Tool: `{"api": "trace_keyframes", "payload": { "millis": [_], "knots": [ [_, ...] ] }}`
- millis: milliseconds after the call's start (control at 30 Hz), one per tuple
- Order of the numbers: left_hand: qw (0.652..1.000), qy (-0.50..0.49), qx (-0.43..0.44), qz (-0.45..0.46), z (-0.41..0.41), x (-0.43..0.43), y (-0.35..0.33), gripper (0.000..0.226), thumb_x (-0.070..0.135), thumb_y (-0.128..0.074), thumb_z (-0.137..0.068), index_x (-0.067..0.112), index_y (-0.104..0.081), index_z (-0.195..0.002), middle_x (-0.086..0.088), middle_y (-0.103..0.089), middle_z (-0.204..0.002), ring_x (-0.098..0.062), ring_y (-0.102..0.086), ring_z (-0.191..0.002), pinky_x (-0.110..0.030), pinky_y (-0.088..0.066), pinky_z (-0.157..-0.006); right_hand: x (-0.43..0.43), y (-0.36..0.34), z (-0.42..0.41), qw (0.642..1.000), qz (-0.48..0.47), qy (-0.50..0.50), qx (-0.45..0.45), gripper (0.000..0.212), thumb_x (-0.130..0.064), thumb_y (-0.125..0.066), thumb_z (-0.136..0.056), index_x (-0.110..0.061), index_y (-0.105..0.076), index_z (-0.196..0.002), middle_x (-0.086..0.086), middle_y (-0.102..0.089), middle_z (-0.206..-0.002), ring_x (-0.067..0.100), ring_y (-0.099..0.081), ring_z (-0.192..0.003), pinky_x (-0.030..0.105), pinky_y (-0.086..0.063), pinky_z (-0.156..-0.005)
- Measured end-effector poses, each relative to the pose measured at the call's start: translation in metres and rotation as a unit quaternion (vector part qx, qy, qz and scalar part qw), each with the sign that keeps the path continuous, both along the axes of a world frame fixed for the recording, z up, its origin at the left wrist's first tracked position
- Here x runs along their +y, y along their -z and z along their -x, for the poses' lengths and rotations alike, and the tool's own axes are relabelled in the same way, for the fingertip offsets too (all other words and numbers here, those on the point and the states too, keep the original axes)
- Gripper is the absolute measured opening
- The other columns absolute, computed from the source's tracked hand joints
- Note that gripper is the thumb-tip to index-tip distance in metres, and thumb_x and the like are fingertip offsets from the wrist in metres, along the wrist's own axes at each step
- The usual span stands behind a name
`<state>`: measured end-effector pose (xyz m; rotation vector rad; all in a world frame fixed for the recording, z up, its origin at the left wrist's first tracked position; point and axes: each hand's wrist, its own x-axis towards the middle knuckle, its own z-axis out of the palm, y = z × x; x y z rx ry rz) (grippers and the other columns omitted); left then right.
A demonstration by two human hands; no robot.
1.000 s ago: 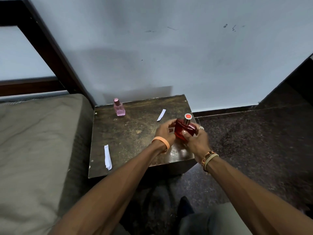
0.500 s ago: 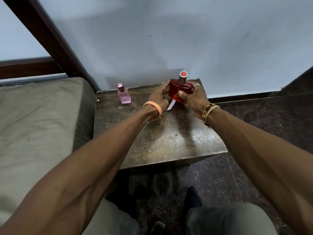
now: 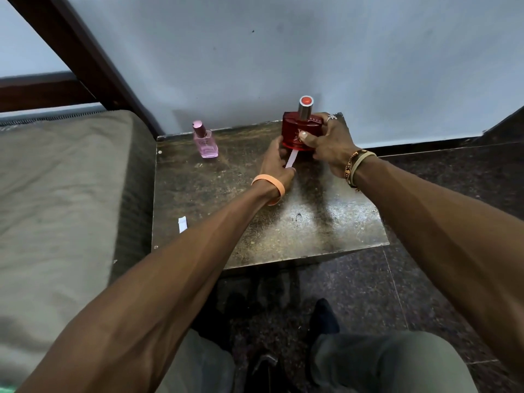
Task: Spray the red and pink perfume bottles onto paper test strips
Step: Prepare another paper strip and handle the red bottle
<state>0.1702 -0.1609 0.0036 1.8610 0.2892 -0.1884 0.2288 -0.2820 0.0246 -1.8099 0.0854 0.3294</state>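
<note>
My right hand (image 3: 326,146) grips the red perfume bottle (image 3: 297,131), which is upright with a silver, red-topped cap over the far right part of the small table (image 3: 283,222). My left hand (image 3: 273,163) is beside the bottle's lower left and pinches the near end of a white paper test strip (image 3: 291,159) that runs under the bottle. The pink perfume bottle (image 3: 205,141) stands capped at the table's far left. A second paper strip (image 3: 183,224) lies near the left edge, partly hidden by my left forearm.
A grey-green mattress (image 3: 62,199) borders the table's left side, with a dark wooden bed frame (image 3: 85,58) behind it. The white wall (image 3: 312,52) rises right behind the table. Dark stone floor (image 3: 439,180) lies to the right, and my knees are below.
Both hands carried the red bottle from the table's near right to the far right, over the strip lying there. My left hand slid down from the bottle's side to the strip's near end.
</note>
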Motion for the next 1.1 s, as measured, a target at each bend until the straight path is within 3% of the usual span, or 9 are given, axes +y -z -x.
{"api": "trace_keyframes", "payload": {
  "millis": [167,300,600,700,767,867,933,1033,1100],
  "knots": [
    [1.000,-0.004,0.006,-0.011,0.003,-0.007,0.006,0.075,-0.010,-0.060,-0.078,0.010,-0.031,-0.144,-0.014,-0.057,-0.127,-0.028,-0.060,-0.109,-0.045,-0.052,-0.093,-0.001,0.004,0.001,1.000,0.003,-0.003,0.008,0.037,-0.006,-0.065,-0.092,-0.015,-0.056,-0.126,0.004,-0.066,-0.120,0.021,-0.061,-0.108,0.031,-0.049,-0.083],
    [1.000,-0.009,0.008,-0.002,0.004,-0.010,0.010,0.075,-0.009,-0.062,-0.078,0.009,-0.031,-0.144,-0.014,-0.053,-0.129,-0.028,-0.057,-0.112,-0.043,-0.052,-0.095,-0.001,0.003,0.000,1.000,0.000,-0.003,0.001,0.035,-0.006,-0.064,-0.092,-0.016,-0.057,-0.124,0.002,-0.067,-0.114,0.016,-0.062,-0.099,0.020,-0.043,-0.067],
    [0.999,-0.021,0.000,0.036,0.007,-0.010,0.012,0.069,-0.013,-0.058,-0.079,0.006,-0.035,-0.140,-0.015,-0.052,-0.126,-0.028,-0.059,-0.107,-0.034,-0.054,-0.087,0.001,0.005,-0.004,1.000,-0.003,-0.020,0.005,0.036,-0.004,-0.064,-0.092,-0.017,-0.056,-0.124,0.002,-0.066,-0.112,0.011,-0.059,-0.089,0.013,-0.042,-0.060],
    [0.995,-0.092,-0.025,0.029,0.002,-0.004,0.009,0.065,-0.016,-0.052,-0.078,0.004,-0.038,-0.138,-0.016,-0.058,-0.122,-0.025,-0.064,-0.096,-0.037,-0.056,-0.084,0.000,0.004,-0.006,0.999,0.005,-0.034,0.007,0.034,-0.004,-0.064,-0.091,-0.021,-0.056,-0.120,-0.001,-0.066,-0.110,0.007,-0.060,-0.088,0.016,-0.043,-0.064],
    [0.989,-0.142,-0.034,0.001,-0.007,0.002,0.005,0.065,-0.014,-0.051,-0.080,0.006,-0.037,-0.140,-0.015,-0.057,-0.125,-0.027,-0.061,-0.107,-0.041,-0.053,-0.091,-0.001,0.002,-0.009,0.999,0.009,-0.048,0.005,0.035,-0.003,-0.065,-0.091,-0.022,-0.056,-0.119,-0.002,-0.067,-0.111,0.009,-0.063,-0.093,0.019,-0.046,-0.069],
    [0.992,-0.123,-0.034,-0.021,-0.020,0.012,-0.002,0.067,-0.014,-0.053,-0.080,0.006,-0.037,-0.142,-0.013,-0.054,-0.132,-0.025,-0.054,-0.122,-0.035,-0.048,-0.100,-0.002,-0.004,-0.012,0.996,0.024,-0.083,0.004,0.037,-0.004,-0.064,-0.092,-0.020,-0.055,-0.123,0.004,-0.067,-0.119,0.020,-0.063,-0.107,0.032,-0.054,-0.081],
    [0.994,-0.102,-0.047,-0.003,-0.025,0.016,-0.007,0.061,-0.018,-0.050,-0.078,0.004,-0.048,-0.134,-0.009,-0.060,-0.122,-0.023,-0.057,-0.118,-0.027,-0.049,-0.096,-0.001,-0.007,-0.014,0.995,0.037,-0.096,0.008,0.038,-0.006,-0.064,-0.092,-0.018,-0.055,-0.127,0.007,-0.067,-0.121,0.024,-0.063,-0.111,0.041,-0.056,-0.087],
    [0.993,-0.104,-0.050,0.024,-0.029,0.019,-0.010,0.059,-0.022,-0.045,-0.076,0.003,-0.054,-0.128,-0.014,-0.064,-0.118,-0.023,-0.060,-0.110,-0.032,-0.049,-0.098,0.002,-0.010,-0.016,0.993,0.048,-0.104,-0.001,0.040,-0.004,-0.064,-0.092,-0.016,-0.054,-0.128,0.006,-0.067,-0.119,0.021,-0.062,-0.111,0.036,-0.054,-0.093],
    [0.992,-0.109,-0.048,0.029,-0.029,0.019,-0.009,0.058,-0.022,-0.046,-0.076,0.003,-0.054,-0.128,-0.015,-0.064,-0.118,-0.023,-0.061,-0.109,-0.034,-0.050,-0.098,0.004,-0.011,-0.017,0.993,0.053,-0.106,-0.004,0.040,-0.004,-0.064,-0.092,-0.015,-0.054,-0.129,0.004,-0.067,-0.118,0.017,-0.062,-0.108,0.029,-0.053,-0.088]
  ]
}}
